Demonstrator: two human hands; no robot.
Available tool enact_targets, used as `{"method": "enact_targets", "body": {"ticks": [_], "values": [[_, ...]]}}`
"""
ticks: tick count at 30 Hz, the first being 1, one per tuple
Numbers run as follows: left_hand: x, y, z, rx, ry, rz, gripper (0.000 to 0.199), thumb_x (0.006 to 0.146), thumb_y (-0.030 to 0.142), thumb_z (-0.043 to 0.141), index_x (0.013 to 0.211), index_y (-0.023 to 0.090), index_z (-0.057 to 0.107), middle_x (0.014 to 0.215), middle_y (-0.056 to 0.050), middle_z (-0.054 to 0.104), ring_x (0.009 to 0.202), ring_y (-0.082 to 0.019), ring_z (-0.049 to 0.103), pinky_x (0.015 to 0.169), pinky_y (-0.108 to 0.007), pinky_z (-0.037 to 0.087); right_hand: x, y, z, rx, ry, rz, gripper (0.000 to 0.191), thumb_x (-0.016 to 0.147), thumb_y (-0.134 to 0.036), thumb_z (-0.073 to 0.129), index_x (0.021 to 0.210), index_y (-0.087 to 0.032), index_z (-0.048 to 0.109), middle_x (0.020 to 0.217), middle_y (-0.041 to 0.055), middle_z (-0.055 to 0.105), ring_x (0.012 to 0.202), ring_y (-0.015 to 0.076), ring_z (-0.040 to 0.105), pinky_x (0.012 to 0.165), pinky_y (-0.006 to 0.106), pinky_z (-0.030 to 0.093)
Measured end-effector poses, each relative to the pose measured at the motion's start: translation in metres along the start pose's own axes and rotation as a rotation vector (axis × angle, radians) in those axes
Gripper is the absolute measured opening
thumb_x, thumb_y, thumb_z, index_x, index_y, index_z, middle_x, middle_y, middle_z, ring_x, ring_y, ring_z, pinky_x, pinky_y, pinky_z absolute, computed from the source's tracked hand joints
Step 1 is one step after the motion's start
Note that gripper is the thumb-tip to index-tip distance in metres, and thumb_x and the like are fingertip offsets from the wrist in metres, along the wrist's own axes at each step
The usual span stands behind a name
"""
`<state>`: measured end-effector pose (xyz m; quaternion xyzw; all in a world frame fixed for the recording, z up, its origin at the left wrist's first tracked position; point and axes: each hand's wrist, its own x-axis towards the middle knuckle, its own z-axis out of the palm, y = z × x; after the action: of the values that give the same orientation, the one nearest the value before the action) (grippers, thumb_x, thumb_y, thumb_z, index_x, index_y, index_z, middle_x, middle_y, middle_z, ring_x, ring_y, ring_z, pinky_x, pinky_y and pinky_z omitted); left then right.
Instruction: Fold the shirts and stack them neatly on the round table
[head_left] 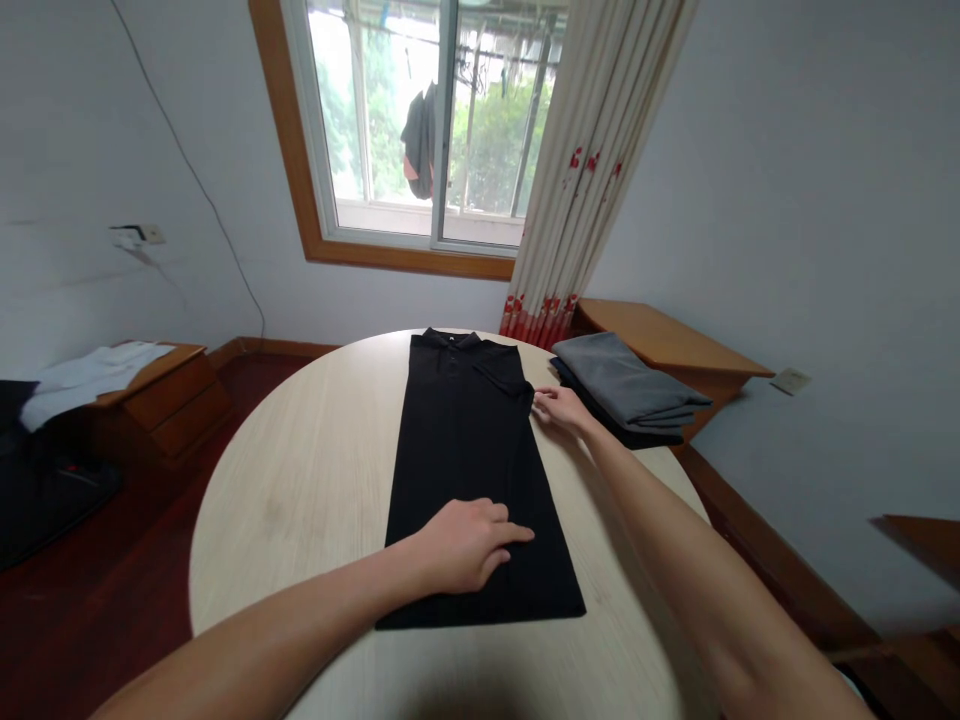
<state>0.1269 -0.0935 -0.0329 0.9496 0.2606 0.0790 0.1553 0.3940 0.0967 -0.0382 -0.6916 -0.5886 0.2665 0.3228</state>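
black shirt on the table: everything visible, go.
The black shirt looks like smooth, matte fabric, with a collar, a small white mark inside the neck and a short placket. It lies flat on the pale round table, collar toward the window, hem toward the person. One short sleeve lies on the right side; none shows on the left, where the edge runs straight. The left hand rests on the lower part; the right hand's fingertips pinch the edge by the sleeve.

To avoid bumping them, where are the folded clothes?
In the head view, the folded clothes lie on the table toward its right edge, beside the right hand.
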Motion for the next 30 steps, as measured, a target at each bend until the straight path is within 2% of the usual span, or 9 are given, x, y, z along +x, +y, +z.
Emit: {"method": "enact_targets", "body": {"ticks": [2,4,9,13,16,18,22,26,30], "values": [[0.003,0.001,0.002,0.026,-0.033,0.023,0.039,0.093,0.024,0.061,0.131,0.024,0.067,0.108,-0.008,0.070,0.098,-0.024,0.065,0.080,-0.035,0.054,0.029,0.006,0.006,-0.016,0.051,-0.052,0.029,0.093,-0.022,0.059,0.117,-0.011,0.072,0.120,0.0141,0.074,0.110,0.0211,0.070,0.098,0.028,0.051],[0.007,0.002,0.006,0.045,-0.072,0.046,0.030,0.093,0.029,0.062,0.121,0.024,0.072,0.105,-0.008,0.069,0.095,-0.024,0.064,0.078,-0.034,0.053,0.052,0.007,0.012,-0.014,0.013,-0.087,0.030,0.095,-0.022,0.056,0.117,-0.011,0.073,0.125,0.0124,0.072,0.117,0.0209,0.067,0.103,0.028,0.047],[0.012,-0.003,0.016,0.028,-0.054,0.076,0.022,0.095,0.035,0.063,0.112,0.025,0.073,0.098,-0.004,0.069,0.089,-0.021,0.063,0.071,-0.031,0.049,0.092,0.000,0.029,0.114,-0.130,-0.036,0.037,0.101,-0.035,0.050,0.119,-0.011,0.073,0.124,0.0108,0.073,0.114,0.0210,0.069,0.097,0.028,0.052],[0.012,-0.008,0.024,0.004,0.009,0.124,0.021,0.095,0.037,0.063,0.111,0.026,0.072,0.094,-0.002,0.068,0.083,-0.019,0.059,0.066,-0.031,0.044,0.112,-0.008,0.035,0.210,-0.144,0.047,0.042,0.102,-0.038,0.049,0.117,-0.008,0.073,0.119,0.0149,0.074,0.107,0.0233,0.072,0.092,0.030,0.055],[0.013,-0.013,0.031,-0.007,0.046,0.149,0.020,0.094,0.039,0.066,0.110,0.028,0.072,0.093,-0.001,0.067,0.082,-0.017,0.057,0.067,-0.031,0.041,0.124,-0.013,0.034,0.151,-0.082,-0.008,0.040,0.102,-0.034,0.046,0.121,-0.010,0.071,0.122,0.0129,0.074,0.110,0.0233,0.070,0.095,0.032,0.054],[0.014,-0.016,0.037,-0.004,0.075,0.163,0.019,0.094,0.042,0.067,0.108,0.030,0.073,0.096,-0.001,0.067,0.085,-0.016,0.057,0.070,-0.031,0.039,0.129,-0.020,0.035,0.015,-0.025,-0.099,0.039,0.100,-0.032,0.047,0.123,-0.012,0.071,0.128,0.0122,0.071,0.119,0.0237,0.065,0.102,0.032,0.049],[0.016,-0.023,0.044,0.032,0.152,0.243,0.020,0.094,0.051,0.067,0.103,0.033,0.074,0.115,0.000,0.068,0.101,-0.018,0.058,0.084,-0.034,0.038,0.131,-0.049,0.055,-0.309,0.073,-0.274,0.043,0.098,-0.031,0.049,0.130,-0.008,0.067,0.145,0.0181,0.056,0.136,0.0271,0.051,0.116,0.031,0.035],[0.016,-0.028,0.042,0.056,0.210,0.324,0.019,0.103,0.040,0.057,0.097,0.031,0.073,0.123,0.005,0.071,0.103,-0.012,0.061,0.096,-0.034,0.035,0.128,-0.077,0.090,-0.365,-0.065,-0.380,0.047,0.102,-0.037,0.046,0.135,-0.009,0.063,0.150,0.0169,0.051,0.139,0.0277,0.048,0.118,0.031,0.032],[0.015,-0.033,0.041,0.071,0.178,0.363,0.016,0.102,0.039,0.058,0.103,0.029,0.070,0.109,0.006,0.076,0.085,-0.009,0.062,0.076,-0.030,0.040,0.131,-0.080,0.111,-0.368,-0.170,-0.440,0.049,0.103,-0.037,0.043,0.144,-0.013,0.057,0.156,0.0137,0.046,0.145,0.0256,0.041,0.121,0.034,0.028]]}}
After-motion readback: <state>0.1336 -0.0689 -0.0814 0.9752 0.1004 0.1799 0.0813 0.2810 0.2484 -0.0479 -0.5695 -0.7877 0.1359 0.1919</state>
